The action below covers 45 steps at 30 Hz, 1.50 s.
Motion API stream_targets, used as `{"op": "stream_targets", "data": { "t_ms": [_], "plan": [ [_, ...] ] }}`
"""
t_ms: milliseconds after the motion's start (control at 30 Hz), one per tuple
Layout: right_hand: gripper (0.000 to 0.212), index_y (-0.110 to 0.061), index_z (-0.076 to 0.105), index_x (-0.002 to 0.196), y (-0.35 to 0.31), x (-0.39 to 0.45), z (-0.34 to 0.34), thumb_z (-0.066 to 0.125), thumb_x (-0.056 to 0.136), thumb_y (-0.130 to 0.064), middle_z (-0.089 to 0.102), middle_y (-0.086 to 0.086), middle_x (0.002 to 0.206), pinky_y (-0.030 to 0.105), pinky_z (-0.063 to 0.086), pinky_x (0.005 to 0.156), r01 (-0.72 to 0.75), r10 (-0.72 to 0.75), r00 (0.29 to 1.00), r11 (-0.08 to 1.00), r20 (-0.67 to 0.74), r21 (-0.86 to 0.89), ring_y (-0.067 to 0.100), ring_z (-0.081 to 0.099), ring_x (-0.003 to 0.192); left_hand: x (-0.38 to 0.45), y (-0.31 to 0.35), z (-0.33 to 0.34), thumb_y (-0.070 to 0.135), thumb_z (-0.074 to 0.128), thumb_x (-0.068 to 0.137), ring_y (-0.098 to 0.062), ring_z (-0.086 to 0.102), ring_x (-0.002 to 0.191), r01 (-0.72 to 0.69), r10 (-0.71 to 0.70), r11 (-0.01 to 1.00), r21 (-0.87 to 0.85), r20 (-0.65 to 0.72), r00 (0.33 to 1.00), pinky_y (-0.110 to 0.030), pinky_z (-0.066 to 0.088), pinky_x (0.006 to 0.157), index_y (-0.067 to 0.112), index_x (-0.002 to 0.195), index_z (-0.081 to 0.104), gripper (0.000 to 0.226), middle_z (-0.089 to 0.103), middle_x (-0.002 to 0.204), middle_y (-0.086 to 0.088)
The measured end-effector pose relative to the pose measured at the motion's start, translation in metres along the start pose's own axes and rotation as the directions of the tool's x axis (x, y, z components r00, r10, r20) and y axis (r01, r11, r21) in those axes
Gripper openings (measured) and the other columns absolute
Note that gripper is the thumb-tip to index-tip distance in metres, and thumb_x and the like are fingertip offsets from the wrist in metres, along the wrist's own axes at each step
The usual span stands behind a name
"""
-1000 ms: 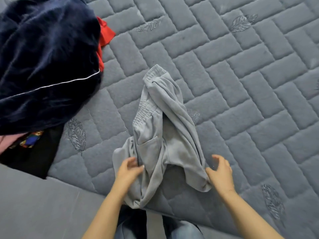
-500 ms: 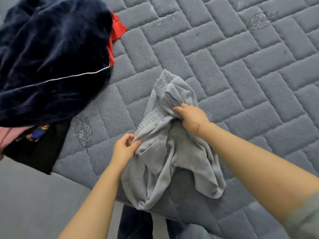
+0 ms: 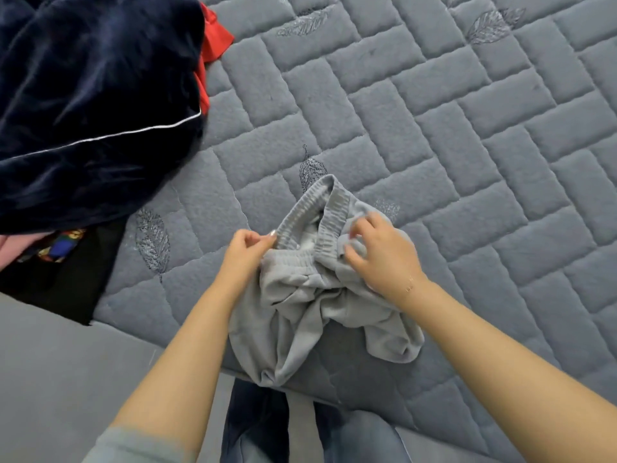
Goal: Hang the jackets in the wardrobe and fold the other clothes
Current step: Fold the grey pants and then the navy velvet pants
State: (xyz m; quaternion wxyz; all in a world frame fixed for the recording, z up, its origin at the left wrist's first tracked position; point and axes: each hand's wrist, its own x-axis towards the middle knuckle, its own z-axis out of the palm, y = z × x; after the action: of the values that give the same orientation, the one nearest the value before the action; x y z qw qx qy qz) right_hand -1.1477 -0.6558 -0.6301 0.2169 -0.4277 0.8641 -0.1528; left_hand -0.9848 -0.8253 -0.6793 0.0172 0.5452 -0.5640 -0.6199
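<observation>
On the bed [image 3: 434,135], one grey garment [image 3: 300,315] has its waistband pinched by the left hand [image 3: 245,255] and right hand [image 3: 380,259]; one navy jacket [image 3: 90,105] lies nearby.

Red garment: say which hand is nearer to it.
Left. The left hand pinches the grey pants' waistband on the side toward the red garment; the right hand grips it farther away.

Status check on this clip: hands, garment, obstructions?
Left hand pinches waistband; right hand grips other side. Grey sweatpants bunched at mattress edge, unfolded. Navy garment heaped far left, not obstructing.
</observation>
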Motion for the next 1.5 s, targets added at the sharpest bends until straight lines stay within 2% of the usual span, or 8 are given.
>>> {"op": "stream_targets", "data": {
  "t_ms": [133,367,667,867,1067,1167,1267,1500],
  "plan": [
    [0.041,-0.022,0.050,0.135,-0.009,0.043,0.038,0.048,0.094,-0.024,0.041,0.000,0.143,0.038,0.046,0.086,0.216,-0.144,0.902,0.967,0.407,-0.136,0.025,0.043,0.120,0.017,-0.006,0.012,0.025,0.078,0.080,-0.012,0.062,0.087,0.074,-0.134,0.946,0.316,0.171,0.976,-0.026,0.050,0.076,0.014,0.109,0.055,0.039,0.065,0.095,0.001],
    [0.050,-0.018,0.067,0.094,0.023,0.020,0.014,0.036,0.093,-0.057,0.045,0.005,0.097,0.033,0.037,0.087,0.146,0.011,0.872,0.948,0.490,-0.281,0.022,0.048,0.099,-0.025,-0.001,0.005,0.048,0.068,0.076,-0.024,0.052,0.103,0.051,-0.052,0.951,0.304,-0.003,0.999,-0.046,0.044,0.094,0.008,0.090,0.067,0.043,0.065,0.093,-0.009],
    [0.037,-0.015,0.037,0.063,0.054,-0.093,-0.115,0.065,0.073,0.007,0.038,0.006,0.076,0.031,0.016,0.059,-0.154,0.160,0.979,0.986,-0.125,0.058,0.031,0.046,0.069,-0.129,0.138,-0.019,0.024,0.061,0.093,-0.021,0.050,0.068,-0.322,0.323,0.874,0.365,0.060,0.945,-0.050,0.054,0.065,0.009,0.078,0.052,0.022,0.049,0.064,-0.003],
    [0.027,-0.009,0.050,0.076,0.065,-0.140,-0.185,0.054,0.070,0.017,0.053,0.019,0.092,0.032,0.022,0.062,-0.507,0.688,0.662,0.704,-0.298,0.498,0.034,0.051,0.084,-0.208,0.272,0.022,0.016,0.065,0.088,-0.011,0.039,0.059,-0.606,0.573,0.723,0.331,0.201,0.794,-0.028,0.031,0.056,0.020,0.070,0.051,0.023,0.044,0.061,0.005],
    [0.015,-0.005,0.062,0.093,0.055,-0.239,-0.255,0.060,0.083,0.006,0.050,0.012,0.100,0.031,0.034,0.069,-0.468,0.670,0.517,0.742,-0.533,0.479,0.034,0.053,0.085,-0.277,0.376,0.018,0.009,0.063,0.086,-0.013,0.046,0.063,-0.683,0.618,0.725,0.090,0.353,0.702,-0.029,0.035,0.059,0.017,0.072,0.056,0.018,0.053,0.065,0.002],
    [0.016,-0.005,0.060,0.103,0.047,-0.268,-0.288,0.050,0.092,-0.010,0.058,0.020,0.105,0.046,0.051,0.078,-0.378,0.914,0.241,0.398,-0.327,0.836,0.039,0.059,0.088,-0.295,0.398,0.001,0.016,0.064,0.081,-0.014,0.052,0.061,-0.706,0.645,0.708,0.018,0.389,0.657,-0.028,0.043,0.057,0.024,0.064,0.054,0.021,0.056,0.058,0.008],
    [0.019,-0.005,0.060,0.102,0.027,-0.276,-0.319,0.043,0.099,-0.010,0.060,0.017,0.094,0.049,0.058,0.063,0.045,0.936,0.308,-0.195,0.171,0.980,0.034,0.061,0.074,-0.296,0.404,-0.009,0.016,0.061,0.079,-0.023,0.054,0.073,-0.756,0.676,0.648,0.092,0.387,0.627,-0.045,0.049,0.068,0.026,0.063,0.052,0.021,0.056,0.068,-0.001],
    [0.032,0.003,0.057,0.125,0.003,-0.273,-0.369,0.042,0.098,-0.004,0.061,0.018,0.118,0.043,0.048,0.087,-0.011,0.945,0.327,-0.011,0.014,1.000,0.028,0.056,0.097,-0.271,0.396,-0.019,0.008,0.052,0.092,-0.023,0.048,0.083,-0.714,0.561,0.614,0.336,0.451,0.694,-0.046,0.046,0.078,0.022,0.093,0.058,0.016,0.058,0.092,-0.011]
  ]
}}
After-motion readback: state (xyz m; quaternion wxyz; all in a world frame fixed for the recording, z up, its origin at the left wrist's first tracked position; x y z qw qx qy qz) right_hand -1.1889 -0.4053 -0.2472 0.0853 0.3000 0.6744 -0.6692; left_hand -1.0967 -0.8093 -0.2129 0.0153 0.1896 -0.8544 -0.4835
